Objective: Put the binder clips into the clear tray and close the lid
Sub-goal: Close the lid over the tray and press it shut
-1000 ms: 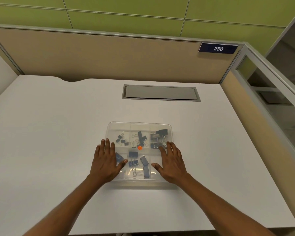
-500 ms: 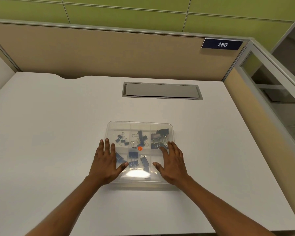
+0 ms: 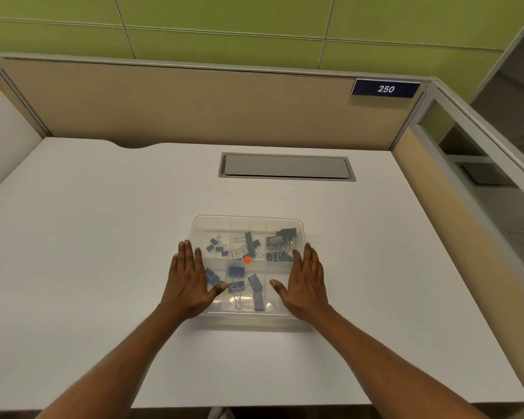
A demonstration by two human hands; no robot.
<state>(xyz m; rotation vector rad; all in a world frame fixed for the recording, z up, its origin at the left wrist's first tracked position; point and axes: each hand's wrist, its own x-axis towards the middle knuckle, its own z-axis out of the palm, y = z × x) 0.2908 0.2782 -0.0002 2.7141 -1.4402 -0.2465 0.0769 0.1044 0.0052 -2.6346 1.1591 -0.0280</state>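
Note:
A clear tray [image 3: 248, 222] with several compartments sits on the white desk, its clear lid lying flat over it. Several black binder clips [image 3: 248, 241] show through the lid, some small, some large, and a small orange dot [image 3: 247, 260] sits near the middle. My left hand [image 3: 188, 282] lies flat on the lid's left side, fingers straight and thumb out. My right hand [image 3: 307, 282] lies flat on the right side the same way. Neither hand grips anything. Parts of the left and right compartments are hidden under my palms.
The white desk [image 3: 103, 237] stretches wide on both sides of the tray. A grey cable hatch [image 3: 286, 166] is set into the desk behind the tray. Beige partition walls [image 3: 194, 107] close the back and right, with a "250" label [image 3: 385, 88].
Both hands have slid slightly outward, toward the tray's left and right edges. The bright glare on the lid's near part has gone. The tray has stayed in place.

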